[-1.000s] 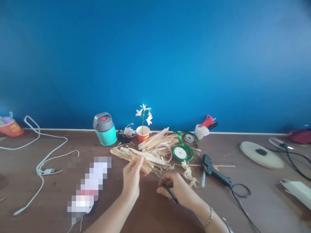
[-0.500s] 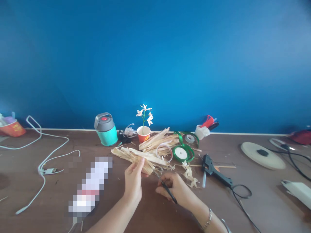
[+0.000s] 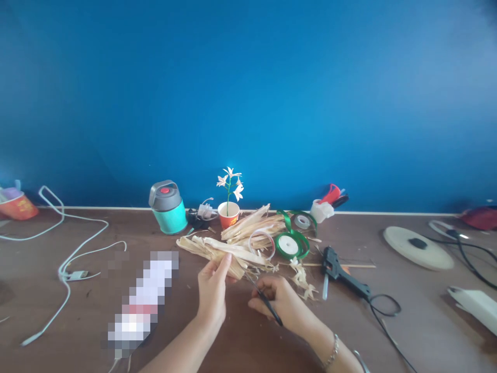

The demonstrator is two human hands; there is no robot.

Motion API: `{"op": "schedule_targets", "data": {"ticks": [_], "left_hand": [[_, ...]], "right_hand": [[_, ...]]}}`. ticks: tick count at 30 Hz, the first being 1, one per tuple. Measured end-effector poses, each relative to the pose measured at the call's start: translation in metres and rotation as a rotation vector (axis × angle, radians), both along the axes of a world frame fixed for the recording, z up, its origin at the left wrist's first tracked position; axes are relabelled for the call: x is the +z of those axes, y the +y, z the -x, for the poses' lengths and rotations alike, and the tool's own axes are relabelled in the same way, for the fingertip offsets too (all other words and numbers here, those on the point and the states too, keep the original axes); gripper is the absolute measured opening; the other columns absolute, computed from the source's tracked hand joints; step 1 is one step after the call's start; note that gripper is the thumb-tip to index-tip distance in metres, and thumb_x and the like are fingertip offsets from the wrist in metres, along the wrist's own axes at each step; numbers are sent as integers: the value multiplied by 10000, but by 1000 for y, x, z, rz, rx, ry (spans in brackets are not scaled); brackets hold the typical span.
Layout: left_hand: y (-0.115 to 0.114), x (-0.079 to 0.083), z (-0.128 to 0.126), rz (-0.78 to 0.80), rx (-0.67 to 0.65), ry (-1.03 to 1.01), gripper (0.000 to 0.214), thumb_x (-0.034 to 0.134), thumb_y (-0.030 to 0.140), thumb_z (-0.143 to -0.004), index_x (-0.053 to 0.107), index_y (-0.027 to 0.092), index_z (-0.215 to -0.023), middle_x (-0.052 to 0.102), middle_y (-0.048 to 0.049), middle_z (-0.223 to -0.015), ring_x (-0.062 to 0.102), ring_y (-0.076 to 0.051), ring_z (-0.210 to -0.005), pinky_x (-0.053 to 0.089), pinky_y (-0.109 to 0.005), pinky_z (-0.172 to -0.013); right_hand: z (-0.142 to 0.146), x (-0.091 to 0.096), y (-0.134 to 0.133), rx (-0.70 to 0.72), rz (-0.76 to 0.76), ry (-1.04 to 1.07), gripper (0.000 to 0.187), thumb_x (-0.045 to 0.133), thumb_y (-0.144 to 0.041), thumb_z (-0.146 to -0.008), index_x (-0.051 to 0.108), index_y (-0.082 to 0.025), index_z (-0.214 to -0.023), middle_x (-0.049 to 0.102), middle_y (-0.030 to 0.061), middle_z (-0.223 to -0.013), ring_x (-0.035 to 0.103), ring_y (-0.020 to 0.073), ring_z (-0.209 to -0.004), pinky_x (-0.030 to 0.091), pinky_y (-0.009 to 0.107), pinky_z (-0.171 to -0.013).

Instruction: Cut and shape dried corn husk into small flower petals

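My left hand (image 3: 213, 290) is closed, thumb on top, pinching a pale piece of dried corn husk (image 3: 236, 268) at the front of the husk pile. To its right, my right hand (image 3: 276, 300) is closed around dark-handled scissors (image 3: 267, 304). Their thin metal tip points up and left and reaches the edge of the held husk; whether the blades are apart is too small to tell. More husk strips (image 3: 254, 223) lie behind both hands. Small husk flowers (image 3: 301, 280) lie just beyond my right hand.
Behind the pile stands a paper cup (image 3: 229, 220) with a white-flowered stem (image 3: 228, 194). Green ribbon (image 3: 298, 247) and a glue gun (image 3: 341, 272) lie to the right. A teal jar (image 3: 170, 217), white cables (image 3: 72, 254) and a blurred-out object (image 3: 143, 305) are left; a round lid (image 3: 407, 254) is far right.
The whole view has shifted very slightly. Both hands keep their grip, with the scissors tip still at the husk.
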State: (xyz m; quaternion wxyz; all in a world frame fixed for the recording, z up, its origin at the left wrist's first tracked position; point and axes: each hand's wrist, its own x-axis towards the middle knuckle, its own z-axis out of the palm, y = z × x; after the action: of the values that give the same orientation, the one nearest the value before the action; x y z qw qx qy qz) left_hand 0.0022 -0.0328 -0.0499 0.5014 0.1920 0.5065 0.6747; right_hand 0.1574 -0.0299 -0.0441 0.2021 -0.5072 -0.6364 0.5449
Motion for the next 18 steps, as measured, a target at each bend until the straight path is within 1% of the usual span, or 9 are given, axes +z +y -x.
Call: {"op": "schedule_targets", "data": {"ticks": [3,7,11,14,18], "left_hand": [[-1,1,-1,9,-10,-4,330,814,418,-568,667,127,-617,612,4,-535,529,-110,-516,428,-201,-481],[-4,1,-5,28,-25,-2,354,815,439,-551,661,122,-590,613,-6,-514,539,-122,-503,427,-210,-470],[-6,3,-7,41,-43,-16,360,811,444,-552,672,117,-609,630,-22,-524,557,-133,-513,435,-215,-474],[-6,4,-7,50,-34,-33,353,815,435,-546,676,117,-612,635,-23,-527,559,-133,-509,435,-217,-470],[-6,5,-7,54,-13,-45,338,820,424,-532,675,124,-593,623,-6,-513,559,-131,-497,432,-220,-461]], "right_hand": [[0,-1,1,-17,15,8,175,695,-277,-678,586,-147,-726,516,-58,-481,425,72,-412,315,179,-405],[0,-2,1,-34,41,30,211,715,-307,-662,583,-153,-719,513,-59,-481,431,78,-409,308,182,-392],[2,-3,0,-27,12,52,192,704,-288,-675,574,-151,-710,501,-65,-476,409,69,-414,300,182,-407],[3,-4,0,-31,-7,75,192,706,-282,-672,573,-146,-698,493,-65,-481,396,68,-438,296,185,-427],[4,-6,0,-46,6,83,229,730,-312,-654,575,-148,-691,486,-65,-473,391,74,-436,288,192,-428]]}}
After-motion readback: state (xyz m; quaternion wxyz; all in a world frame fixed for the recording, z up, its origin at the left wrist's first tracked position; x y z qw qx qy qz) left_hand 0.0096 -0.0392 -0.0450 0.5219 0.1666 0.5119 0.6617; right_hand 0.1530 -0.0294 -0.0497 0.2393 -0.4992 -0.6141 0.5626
